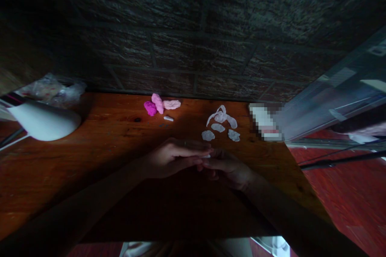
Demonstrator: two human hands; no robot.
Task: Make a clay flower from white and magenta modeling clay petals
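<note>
My left hand (173, 158) and my right hand (227, 168) meet fingertip to fingertip above the middle of the wooden table (90, 160). Their fingers are pressed together around a small pale piece (206, 156), which is mostly hidden. Just beyond them lie several flat whitish clay petals (221, 126). Further left at the back sit pink clay lumps (158, 105) and a tiny white stick (168, 119). The scene is dim.
A white lamp head (44, 120) rests at the left edge, with crumpled clear plastic (52, 88) behind it. A dark brick wall (196, 36) backs the table. At the right stand a glass panel (331, 96) and a blurred white box (265, 122); red floor (346, 200) lies beyond.
</note>
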